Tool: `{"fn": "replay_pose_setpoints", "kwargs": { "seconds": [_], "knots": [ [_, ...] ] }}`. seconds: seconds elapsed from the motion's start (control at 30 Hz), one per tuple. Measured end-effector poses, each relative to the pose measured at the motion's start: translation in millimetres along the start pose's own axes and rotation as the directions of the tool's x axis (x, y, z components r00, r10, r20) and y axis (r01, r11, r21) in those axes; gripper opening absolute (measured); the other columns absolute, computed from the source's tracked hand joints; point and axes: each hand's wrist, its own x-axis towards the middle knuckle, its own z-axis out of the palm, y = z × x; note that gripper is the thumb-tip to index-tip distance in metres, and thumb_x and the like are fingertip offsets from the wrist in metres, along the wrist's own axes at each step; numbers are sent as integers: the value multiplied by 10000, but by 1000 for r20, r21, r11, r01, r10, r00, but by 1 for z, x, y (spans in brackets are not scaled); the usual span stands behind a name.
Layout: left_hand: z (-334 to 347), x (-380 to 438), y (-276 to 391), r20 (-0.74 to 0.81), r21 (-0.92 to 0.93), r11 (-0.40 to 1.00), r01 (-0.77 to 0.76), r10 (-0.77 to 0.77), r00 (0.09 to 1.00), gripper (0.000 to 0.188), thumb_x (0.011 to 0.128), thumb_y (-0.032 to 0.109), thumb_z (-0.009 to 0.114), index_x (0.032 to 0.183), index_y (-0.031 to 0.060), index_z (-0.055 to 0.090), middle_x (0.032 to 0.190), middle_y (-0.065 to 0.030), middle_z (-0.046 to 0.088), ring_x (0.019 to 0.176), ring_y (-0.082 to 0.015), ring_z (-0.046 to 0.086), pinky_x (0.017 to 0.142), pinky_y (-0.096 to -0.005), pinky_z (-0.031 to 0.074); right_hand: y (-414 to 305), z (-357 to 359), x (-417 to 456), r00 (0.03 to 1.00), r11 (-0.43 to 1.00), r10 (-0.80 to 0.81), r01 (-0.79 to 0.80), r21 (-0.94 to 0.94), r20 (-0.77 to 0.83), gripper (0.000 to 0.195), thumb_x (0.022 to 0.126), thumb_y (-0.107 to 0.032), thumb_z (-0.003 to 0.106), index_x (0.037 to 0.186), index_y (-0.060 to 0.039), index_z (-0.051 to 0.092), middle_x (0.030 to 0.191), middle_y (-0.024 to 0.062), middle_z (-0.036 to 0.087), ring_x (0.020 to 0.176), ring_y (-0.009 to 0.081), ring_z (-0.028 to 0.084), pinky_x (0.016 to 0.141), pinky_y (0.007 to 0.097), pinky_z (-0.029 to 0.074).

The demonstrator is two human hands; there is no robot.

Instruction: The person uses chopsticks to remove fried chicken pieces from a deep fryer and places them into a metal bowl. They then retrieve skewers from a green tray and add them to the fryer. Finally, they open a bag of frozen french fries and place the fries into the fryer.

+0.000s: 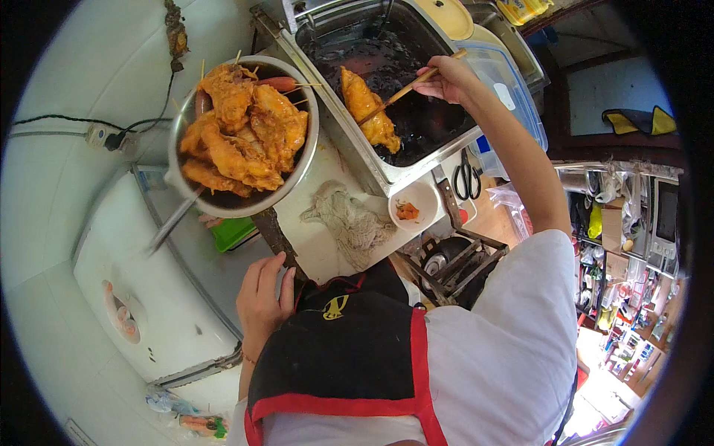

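My right hand point(450, 81) grips a pair of wooden chopsticks point(410, 88) over a metal fryer tank point(415, 171) of dark liquid. Against a battered, golden fried piece of food point(368, 108), which lies in the dark liquid by the tank's near-left wall, rest the chopstick tips. My left hand point(265, 295) is at the near edge of the white worktop point(295, 220), fingers a little apart and holding nothing; whether it touches the edge I cannot tell. Left of the tank, a metal pot point(223, 211) holds several fried pieces point(279, 128) and skewered sausages point(277, 83).
A crumpled cloth point(348, 226) lies on the worktop beside a white bowl point(415, 206) with orange scraps. Black-handled scissors point(467, 177) and a knife point(447, 195) are to the right. A lidded plastic box point(519, 106) stands behind my right forearm; a green container point(230, 233) sits below the pot.
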Motion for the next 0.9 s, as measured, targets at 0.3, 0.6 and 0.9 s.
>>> {"fn": "replay_pose_setpoints", "kwargs": {
  "seconds": [0.3, 0.6, 0.9],
  "knots": [
    [2, 7, -2, -21, -28, 999, -26, 25, 999, 277, 763, 21, 680, 1029, 25, 604, 920, -132, 598, 729, -233, 602, 635, -296, 503, -5, -3, 21, 992, 991, 126, -126, -34, 15, 252, 904, -136, 365, 927, 74, 501, 881, 279, 609, 764, 322, 673, 633, 357, 606],
    [2, 14, -3, -20, -25, 1000, -13, 12, 1000, 260, 759, 15, 678, 1009, 15, 607, 907, -133, 599, 730, -245, 602, 641, -304, 506, -16, -7, 30, 990, 993, 101, -107, 56, 96, 242, 891, -115, 400, 903, 87, 533, 883, 253, 621, 753, 308, 675, 643, 357, 607],
    [2, 16, 0, -23, -34, 999, -4, 3, 1000, 270, 758, 29, 684, 1017, 25, 606, 905, -135, 599, 742, -256, 608, 649, -311, 508, -11, -14, 18, 996, 985, 59, -68, 159, 63, 239, 912, -116, 380, 918, 64, 537, 849, 229, 625, 709, 278, 671, 633, 333, 606]
  ]
}}
